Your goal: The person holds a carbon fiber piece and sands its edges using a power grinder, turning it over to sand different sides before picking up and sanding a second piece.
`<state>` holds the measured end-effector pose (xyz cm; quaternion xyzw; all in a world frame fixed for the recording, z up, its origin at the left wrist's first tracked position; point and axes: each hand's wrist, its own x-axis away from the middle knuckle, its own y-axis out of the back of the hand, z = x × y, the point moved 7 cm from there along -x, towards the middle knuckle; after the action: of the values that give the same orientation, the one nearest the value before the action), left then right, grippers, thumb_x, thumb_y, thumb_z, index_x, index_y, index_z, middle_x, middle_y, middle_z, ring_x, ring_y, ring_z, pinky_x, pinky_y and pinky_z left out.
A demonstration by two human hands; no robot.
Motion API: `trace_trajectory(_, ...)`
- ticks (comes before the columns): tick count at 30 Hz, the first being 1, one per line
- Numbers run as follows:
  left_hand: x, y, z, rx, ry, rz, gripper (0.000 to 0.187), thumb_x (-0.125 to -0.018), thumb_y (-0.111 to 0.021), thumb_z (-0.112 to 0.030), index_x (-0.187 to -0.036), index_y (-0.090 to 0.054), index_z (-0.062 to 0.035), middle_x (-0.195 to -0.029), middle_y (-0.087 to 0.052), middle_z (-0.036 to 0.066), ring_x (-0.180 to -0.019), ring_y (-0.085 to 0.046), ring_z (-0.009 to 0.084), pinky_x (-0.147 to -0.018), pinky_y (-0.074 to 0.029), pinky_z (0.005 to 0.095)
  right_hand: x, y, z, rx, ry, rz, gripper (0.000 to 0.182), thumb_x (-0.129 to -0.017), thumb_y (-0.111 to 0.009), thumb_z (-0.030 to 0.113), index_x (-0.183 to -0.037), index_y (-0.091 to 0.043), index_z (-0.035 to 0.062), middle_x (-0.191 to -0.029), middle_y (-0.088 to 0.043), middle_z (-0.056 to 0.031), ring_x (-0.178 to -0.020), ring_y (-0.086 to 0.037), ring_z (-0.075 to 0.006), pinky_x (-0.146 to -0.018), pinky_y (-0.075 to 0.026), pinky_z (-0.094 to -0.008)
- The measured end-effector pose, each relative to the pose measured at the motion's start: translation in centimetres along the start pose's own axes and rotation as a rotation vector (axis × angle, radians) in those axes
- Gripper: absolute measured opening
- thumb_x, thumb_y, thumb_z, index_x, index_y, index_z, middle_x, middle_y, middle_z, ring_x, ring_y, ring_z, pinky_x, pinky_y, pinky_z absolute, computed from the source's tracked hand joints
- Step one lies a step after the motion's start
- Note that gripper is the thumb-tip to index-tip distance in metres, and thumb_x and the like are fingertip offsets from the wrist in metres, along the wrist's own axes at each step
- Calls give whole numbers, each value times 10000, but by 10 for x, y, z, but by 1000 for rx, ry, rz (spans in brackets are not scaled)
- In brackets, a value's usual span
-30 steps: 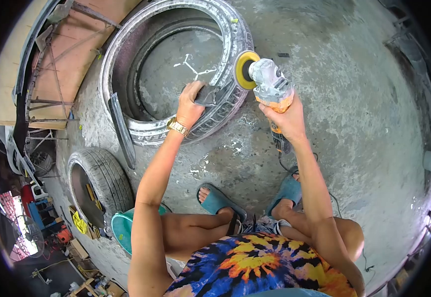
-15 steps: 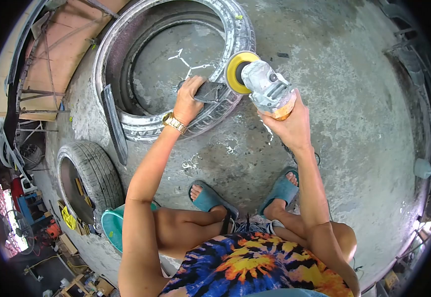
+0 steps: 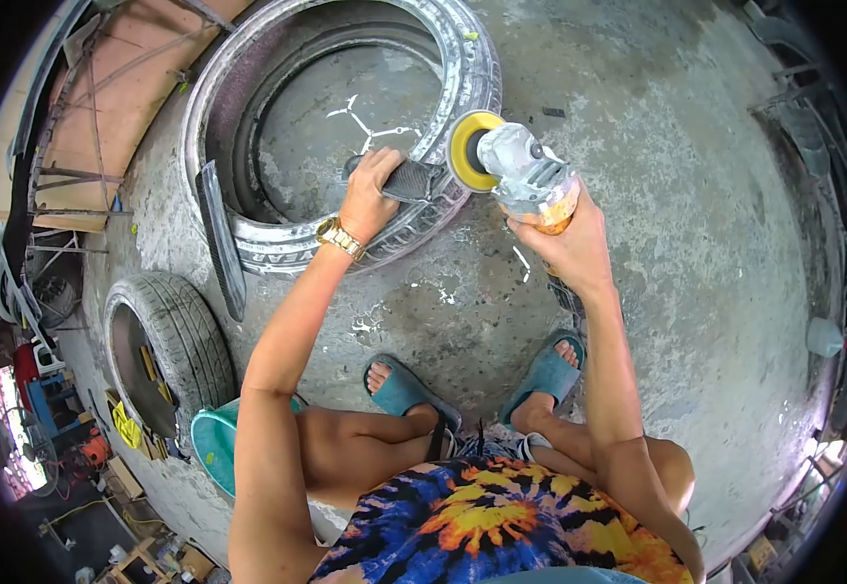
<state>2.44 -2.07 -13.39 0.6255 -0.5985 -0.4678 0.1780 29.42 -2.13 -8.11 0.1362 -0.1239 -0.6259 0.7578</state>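
Observation:
My left hand point(image 3: 371, 195) is closed around a dark carbon-fibre piece point(image 3: 412, 182), pressing it against the sidewall of a large dusty tire point(image 3: 277, 248) that lies flat on the floor. My right hand point(image 3: 571, 238) grips an angle grinder point(image 3: 526, 167) by its dusty, orange-marked body. The grinder's yellow disc point(image 3: 472, 151) is just right of the dark piece's end, over the tire's outer edge. Resting across the tire's left rim is another long carbon-fibre strip point(image 3: 219, 238).
A second tire point(image 3: 185, 336) leans on its side at the left, near a green tub point(image 3: 214, 443) by my knee. A small dark scrap point(image 3: 553, 112) lies on the concrete floor. Tools and a fan point(image 3: 39, 453) stand at the lower left; a pale jug point(image 3: 825, 337) is at the right.
The grinder and its disc have shifted very slightly right and down. My left hand keeps its hold on the dark piece, and the camera view has moved a little.

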Motion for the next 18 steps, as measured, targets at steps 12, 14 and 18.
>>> trace_trajectory(12,-1,-1,-5,-10,22,69,416,-687,-657,34,-1093,-597,-37,-1082,-610,151,-1010,-567,389,-878,-487,439,-3,-3,-12,-37,-16,8,598,-686,-842,242,-1162,-579,-5,-1073,-701,-131,-1012,-681,-232,-895,-505,-353)
trace_trajectory(14,-1,1,-5,-6,16,57,411,-688,-657,34,-1089,-598,-39,-1074,-609,150,-1007,-568,388,-876,-487,439,-3,-2,-11,-78,-32,6,596,-686,-842,241,-1162,-582,-5,-1074,-700,-130,-1015,-679,-227,-899,-504,-352)
trace_trajectory(18,-2,-1,-4,19,18,53,386,-694,-655,27,-1069,-597,-43,-1050,-607,140,-992,-571,380,-862,-488,436,1,-5,-5,-28,-44,63,601,-682,-845,242,-1166,-588,-4,-1093,-696,-121,-1021,-674,-219,-905,-501,-351)
